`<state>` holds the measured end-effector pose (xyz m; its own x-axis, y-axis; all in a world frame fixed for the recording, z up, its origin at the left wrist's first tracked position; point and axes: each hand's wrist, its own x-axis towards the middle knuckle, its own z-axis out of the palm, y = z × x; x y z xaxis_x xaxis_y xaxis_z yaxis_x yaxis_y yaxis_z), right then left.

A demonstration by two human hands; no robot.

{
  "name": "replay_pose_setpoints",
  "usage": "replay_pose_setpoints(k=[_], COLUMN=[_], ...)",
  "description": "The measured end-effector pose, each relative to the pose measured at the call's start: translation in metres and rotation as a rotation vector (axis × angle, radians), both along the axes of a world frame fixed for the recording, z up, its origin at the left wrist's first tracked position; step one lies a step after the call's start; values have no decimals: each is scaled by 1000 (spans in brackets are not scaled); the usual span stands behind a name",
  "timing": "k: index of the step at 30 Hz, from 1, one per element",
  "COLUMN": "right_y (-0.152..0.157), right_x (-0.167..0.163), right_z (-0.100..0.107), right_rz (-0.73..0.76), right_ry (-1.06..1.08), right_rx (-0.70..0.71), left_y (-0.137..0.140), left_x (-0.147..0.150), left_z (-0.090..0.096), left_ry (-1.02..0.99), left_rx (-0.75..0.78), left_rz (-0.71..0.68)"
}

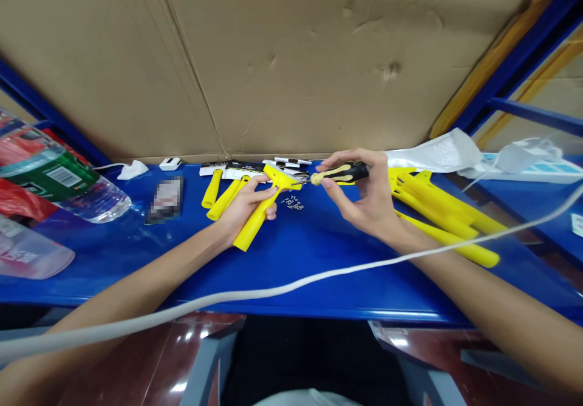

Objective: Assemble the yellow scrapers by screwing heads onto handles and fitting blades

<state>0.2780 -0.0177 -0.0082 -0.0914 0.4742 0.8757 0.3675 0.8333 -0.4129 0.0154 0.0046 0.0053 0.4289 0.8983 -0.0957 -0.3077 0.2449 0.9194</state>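
At the far left of the blue tabletop [291, 242], a clear plastic bottle with a green label [64, 176] lies tilted, a translucent plastic cup [34, 254] in front of it. Next come a white plug on a thin lead [133, 170], a small white block [170, 164] and a dark flat rectangular item [164, 199], its face blurred. Yellow tubular pieces [212, 190] lie side by side near printed black-and-white packets [246, 169] at the cardboard wall [291, 60]. The left hand [243, 209] grasps a yellow T-shaped plastic piece [255, 219], fingers wrapped about its upper stem; the piece is held over the middle of the tabletop, tilted, stem end toward the person. Small loose metal parts [294, 203] lie scattered just beside it. The right hand [373, 199] grips a black-and-cream screwdriver [344, 172], held nearly level, its shaft pointing left with the tip at the piece's head; whether the tip is seated cannot be told. At right, further yellow handled pieces [441, 209] lie heaped before a white plastic packet [439, 152]. A white cable [291, 286] crosses the foreground from edge to edge.
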Motion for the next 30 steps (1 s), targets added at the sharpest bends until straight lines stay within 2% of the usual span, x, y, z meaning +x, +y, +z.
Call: replay_pose_setpoints(k=[5, 10, 16, 21, 26, 30], right_y=[0, 3, 2, 3, 2, -1], right_x=[0, 1, 0, 0, 0, 0], right_z=[2, 2, 4, 2, 4, 5], right_rz=[62, -35, 86, -1, 86, 33], right_ry=[29, 39, 37, 38, 41, 25], right_rx=[-44, 4, -88, -73, -90, -85], left_y=[1, 1, 2, 3, 4, 4], left_x=[0, -1, -2, -3, -3, -3], left_z=[-1, -2, -3, -4, -4, -4], left_ry=[-5, -9, -19, -20, -20, -14], left_rx=[14, 13, 19, 16, 19, 20], left_rz=[-12, -18, -9, 3, -6, -6])
